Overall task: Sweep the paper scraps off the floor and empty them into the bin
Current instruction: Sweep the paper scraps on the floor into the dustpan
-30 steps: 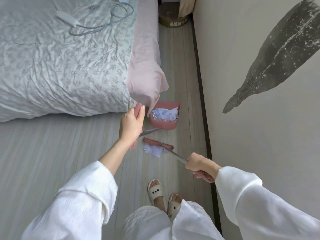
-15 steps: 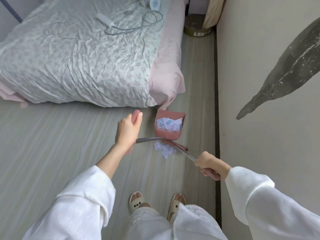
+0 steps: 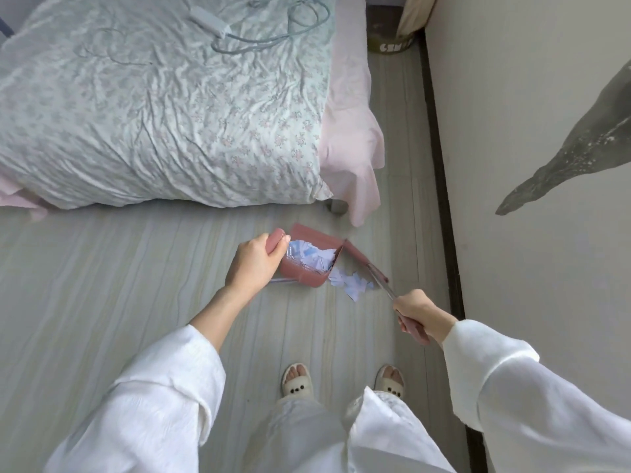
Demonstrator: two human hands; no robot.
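Note:
A pink dustpan (image 3: 309, 279) sits on the pale floor in front of me, full of white and blue paper scraps. My left hand (image 3: 252, 264) grips the pink top of its long handle. My right hand (image 3: 418, 312) holds the pink grip of a broom (image 3: 367, 266) whose metal shaft runs up-left to a pink head beside the dustpan's mouth. A small heap of paper scraps (image 3: 353, 285) lies on the floor between the broom head and the dustpan. A round bin (image 3: 391, 29) stands at the far end of the aisle.
A bed (image 3: 164, 107) with a floral quilt and pink sheet fills the upper left; a charger and cable (image 3: 239, 29) lie on it. A wall (image 3: 529, 131) with a dark skirting board runs along the right. My slippered feet (image 3: 341, 382) stand below the dustpan.
The dustpan has turned so its mouth faces right. The broom head has swung to its right side, and the loose scraps now lie spread between them. The view has shifted left and back.

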